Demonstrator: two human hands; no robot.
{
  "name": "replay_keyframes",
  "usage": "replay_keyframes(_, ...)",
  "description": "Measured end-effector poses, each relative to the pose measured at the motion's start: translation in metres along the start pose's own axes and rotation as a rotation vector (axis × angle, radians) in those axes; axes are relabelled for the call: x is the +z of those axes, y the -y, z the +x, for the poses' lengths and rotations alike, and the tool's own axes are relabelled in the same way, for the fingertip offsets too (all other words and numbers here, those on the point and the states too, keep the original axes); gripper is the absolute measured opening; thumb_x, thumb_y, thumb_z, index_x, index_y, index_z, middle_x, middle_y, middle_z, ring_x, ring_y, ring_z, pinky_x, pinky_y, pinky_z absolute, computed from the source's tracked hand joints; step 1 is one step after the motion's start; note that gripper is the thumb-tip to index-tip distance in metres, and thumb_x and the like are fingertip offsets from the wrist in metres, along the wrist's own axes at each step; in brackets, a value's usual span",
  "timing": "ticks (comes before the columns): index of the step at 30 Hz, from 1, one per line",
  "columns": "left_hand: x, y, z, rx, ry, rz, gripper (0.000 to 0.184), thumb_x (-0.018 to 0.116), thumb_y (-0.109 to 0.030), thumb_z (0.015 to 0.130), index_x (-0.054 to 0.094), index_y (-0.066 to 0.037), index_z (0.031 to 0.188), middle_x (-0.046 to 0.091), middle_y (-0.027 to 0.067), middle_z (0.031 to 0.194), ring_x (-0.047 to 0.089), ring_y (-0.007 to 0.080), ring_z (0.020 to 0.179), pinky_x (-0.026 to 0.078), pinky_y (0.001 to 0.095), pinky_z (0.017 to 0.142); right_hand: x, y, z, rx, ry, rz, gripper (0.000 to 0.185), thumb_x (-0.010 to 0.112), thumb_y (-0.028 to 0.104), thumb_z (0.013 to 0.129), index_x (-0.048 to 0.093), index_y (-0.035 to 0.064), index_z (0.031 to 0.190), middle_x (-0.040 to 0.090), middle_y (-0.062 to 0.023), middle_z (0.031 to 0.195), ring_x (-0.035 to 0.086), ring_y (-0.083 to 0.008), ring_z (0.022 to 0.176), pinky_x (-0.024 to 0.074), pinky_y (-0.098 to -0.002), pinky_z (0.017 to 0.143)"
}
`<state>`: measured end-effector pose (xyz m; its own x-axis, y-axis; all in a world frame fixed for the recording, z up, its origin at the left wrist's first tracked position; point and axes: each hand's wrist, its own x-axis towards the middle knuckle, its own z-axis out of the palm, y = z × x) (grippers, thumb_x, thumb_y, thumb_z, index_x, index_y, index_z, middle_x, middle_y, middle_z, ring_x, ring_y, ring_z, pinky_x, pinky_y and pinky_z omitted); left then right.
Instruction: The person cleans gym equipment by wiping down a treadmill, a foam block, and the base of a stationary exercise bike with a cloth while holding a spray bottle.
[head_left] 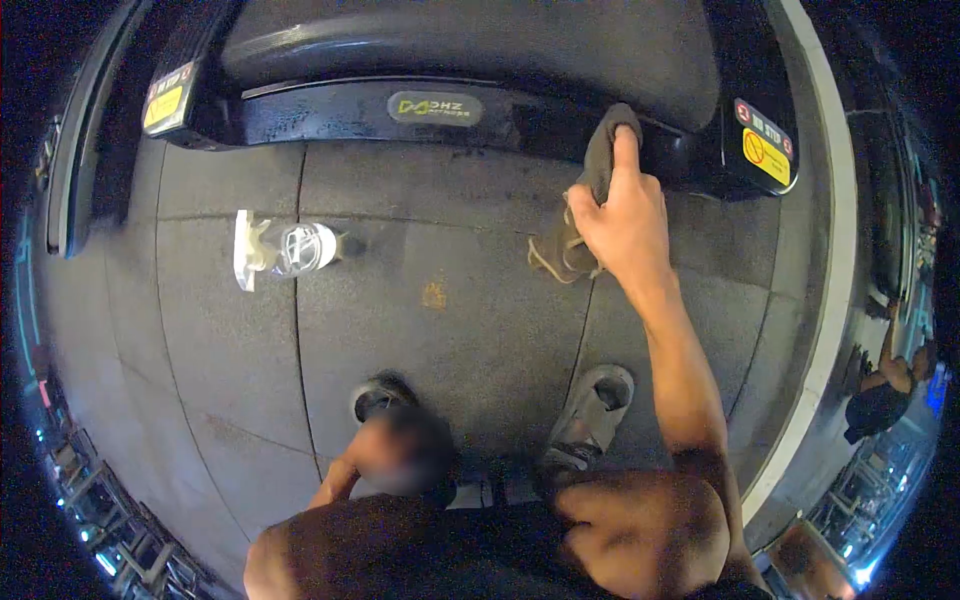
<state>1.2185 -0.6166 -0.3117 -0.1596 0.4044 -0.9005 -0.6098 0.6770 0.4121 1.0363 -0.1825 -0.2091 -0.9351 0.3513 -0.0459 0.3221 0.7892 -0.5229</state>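
Observation:
My right hand (625, 220) presses a dark grey-brown cloth (598, 165) against the black end bar (540, 133) of a gym machine. Its fingers lie over the cloth, with the index finger stretched along it, and a loose end with pale edging hangs down towards the floor. Low in the view, my left hand (372, 447) is near my left shoe (380, 393). A blurred patch covers its fingers, so what they do is hidden. On the floor to the left lies a clear spray bottle (305, 248) with a white trigger head, on its side.
The machine looks like a treadmill, with a dark belt (470, 40) and a DHZ Fitness badge (435, 108). Corner caps (765, 150) carry NO STEP stickers. My right shoe (600, 400) rests on grey floor tiles (450, 340). A pale strip (825, 300) and a reflecting surface run along the right.

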Motion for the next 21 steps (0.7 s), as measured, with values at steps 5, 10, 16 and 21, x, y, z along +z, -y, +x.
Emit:
replay_keyframes(5, -0.005, -0.001, 0.001, -0.014, 0.077, -0.041, 0.050, 0.059, -0.036, 0.101, 0.064, 0.004, 0.072, 0.066, 0.0081, 0.062, 0.067, 0.0178, 0.052, 0.055, 0.0323, 0.051, 0.013, 0.024, 0.009, -0.078, 0.118, -0.065, 0.068, 0.066, 0.024, 0.081, 0.038, 0.0031, 0.139, 0.067, -0.0313, 0.081, 0.067, -0.0500, 0.079, 0.0537, -0.0588, 0.074)
replay_keyframes(10, -0.008, 0.005, 0.002, 0.044, 0.112, 0.002, 0.054, 0.059, -0.042, 0.100, 0.063, 0.003, 0.070, 0.066, 0.0084, 0.063, 0.067, 0.0181, 0.052, 0.055, 0.0333, 0.053, 0.025, 0.040, 0.018, -0.145, 0.115, -0.091, 0.066, 0.065, 0.024, 0.081, 0.042, 0.0052, 0.139, 0.068, -0.0299, 0.082, 0.067, -0.0492, 0.078, 0.0537, -0.0583, 0.075)
replay_keyframes(16, -0.011, -0.007, -0.004, -0.007, 0.107, 0.047, 0.055, 0.057, -0.042, 0.101, 0.066, 0.002, 0.069, 0.068, 0.0100, 0.061, 0.069, 0.0187, 0.052, 0.057, 0.0334, 0.056, 0.036, 0.077, 0.029, -0.183, 0.169, -0.114, 0.065, 0.064, 0.024, 0.080, 0.043, 0.0045, 0.139, 0.068, -0.0300, 0.083, 0.066, -0.0502, 0.080, 0.0532, -0.0585, 0.077)
replay_keyframes(21, -0.014, -0.002, -0.001, 0.079, 0.151, 0.071, 0.056, 0.054, -0.041, 0.102, 0.066, 0.001, 0.068, 0.069, 0.0097, 0.061, 0.069, 0.0181, 0.053, 0.059, 0.0328, 0.059, 0.048, 0.112, 0.041, -0.248, 0.219, -0.156, 0.065, 0.064, 0.024, 0.080, 0.043, 0.0037, 0.138, 0.068, -0.0313, 0.084, 0.066, -0.0516, 0.082, 0.0531, -0.0590, 0.079)
